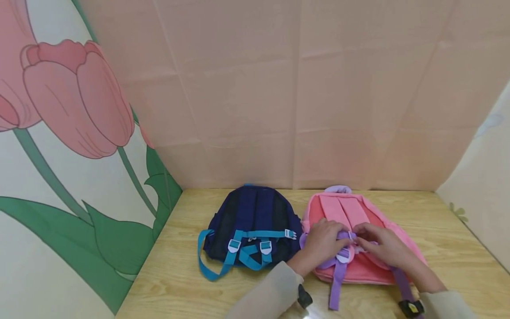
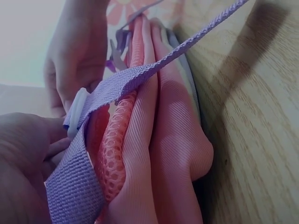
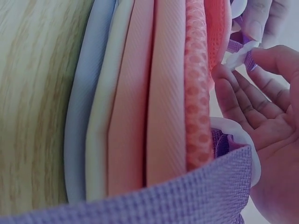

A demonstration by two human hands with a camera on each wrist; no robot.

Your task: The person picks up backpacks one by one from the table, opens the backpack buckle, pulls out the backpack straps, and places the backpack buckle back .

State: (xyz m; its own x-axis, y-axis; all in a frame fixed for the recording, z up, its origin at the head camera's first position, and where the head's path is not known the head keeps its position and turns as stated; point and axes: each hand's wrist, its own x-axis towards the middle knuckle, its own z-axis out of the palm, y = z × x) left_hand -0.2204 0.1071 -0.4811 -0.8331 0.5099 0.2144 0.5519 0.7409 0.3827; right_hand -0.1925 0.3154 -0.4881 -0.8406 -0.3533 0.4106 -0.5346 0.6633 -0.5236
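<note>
A pink backpack [image 1: 382, 268] lies on the table with its shoulder-strap side up, purple webbing running across it. Over its middle, my left hand [image 1: 324, 239] pinches a purple strap [image 1: 343, 235] near the white buckle. My right hand [image 1: 382, 243] comes in from the other side. In the right wrist view, its thumb and fingertips pinch a white plastic buckle [image 3: 240, 57], right against the left fingers. A white adjuster [image 1: 342, 255] sits below the hands, and a loose purple strap end [image 1: 335, 292] hangs past the bag's lower edge.
Just left of the pink bag lies a navy backpack [image 1: 255, 208] with blue straps [image 1: 229, 261] and a white buckle clip [image 1: 290, 234]. A plain pinkish backdrop [image 1: 295, 110] rises behind the wooden table [image 1: 171, 266]. A tulip-printed panel [image 1: 79, 102] stands at the left.
</note>
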